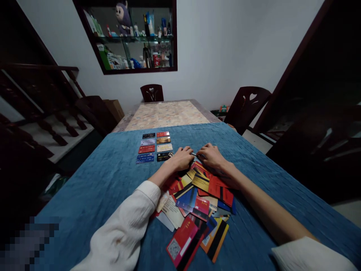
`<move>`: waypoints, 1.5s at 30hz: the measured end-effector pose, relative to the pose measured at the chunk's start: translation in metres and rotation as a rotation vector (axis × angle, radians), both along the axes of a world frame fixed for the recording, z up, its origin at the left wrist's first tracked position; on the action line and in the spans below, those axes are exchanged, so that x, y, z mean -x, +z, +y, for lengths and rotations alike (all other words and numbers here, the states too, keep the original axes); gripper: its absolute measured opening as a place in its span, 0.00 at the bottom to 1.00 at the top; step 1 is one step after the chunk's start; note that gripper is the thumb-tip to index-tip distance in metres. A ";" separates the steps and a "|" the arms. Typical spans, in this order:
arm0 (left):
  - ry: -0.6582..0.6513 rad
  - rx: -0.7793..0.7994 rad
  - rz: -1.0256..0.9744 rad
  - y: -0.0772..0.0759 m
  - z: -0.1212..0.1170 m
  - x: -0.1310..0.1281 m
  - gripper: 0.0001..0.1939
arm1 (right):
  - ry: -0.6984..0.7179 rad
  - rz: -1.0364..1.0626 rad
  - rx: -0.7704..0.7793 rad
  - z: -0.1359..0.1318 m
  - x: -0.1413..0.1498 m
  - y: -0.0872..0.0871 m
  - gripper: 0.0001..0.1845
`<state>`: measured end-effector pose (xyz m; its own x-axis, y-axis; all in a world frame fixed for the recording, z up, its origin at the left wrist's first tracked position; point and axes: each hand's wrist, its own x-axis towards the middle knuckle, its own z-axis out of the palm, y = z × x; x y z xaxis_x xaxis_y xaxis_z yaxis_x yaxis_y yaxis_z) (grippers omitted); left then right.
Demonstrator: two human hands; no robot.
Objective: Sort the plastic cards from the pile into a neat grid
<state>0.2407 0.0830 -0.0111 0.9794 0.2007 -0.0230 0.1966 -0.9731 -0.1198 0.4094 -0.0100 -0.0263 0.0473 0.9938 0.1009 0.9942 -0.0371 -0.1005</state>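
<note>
Set in the pale, plain wall [225, 49], a dark wood-framed display niche [175, 37] holds a purple plush toy [124, 19] above a red cylindrical tin [156, 60]. At left, a brown cardboard box [115, 108] stands near a dark turned-wood banister [39, 68].

We are viewing a blue fabric tablecloth [98, 171], a red rectangular plastic card [183, 238] bearing a black-and-white QR pattern [174, 248], a black-striped orange rectangular plastic card [216, 239], and white fabric sleeves [121, 226].
</note>
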 end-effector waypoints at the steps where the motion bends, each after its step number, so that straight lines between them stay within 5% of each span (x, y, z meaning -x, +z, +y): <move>1: 0.010 0.002 -0.002 0.001 0.001 0.003 0.16 | 0.011 0.005 0.002 0.000 0.001 0.000 0.17; 11: 0.053 0.149 -0.028 0.003 0.003 0.016 0.14 | 0.080 0.045 -0.005 0.001 0.005 -0.002 0.20; 35: 0.048 0.091 -0.120 -0.008 0.014 0.025 0.13 | 0.228 0.162 -0.003 0.000 0.001 0.000 0.19; 45: 0.025 0.123 -0.154 0.000 0.016 0.026 0.14 | 0.252 0.185 -0.095 0.000 -0.004 0.001 0.16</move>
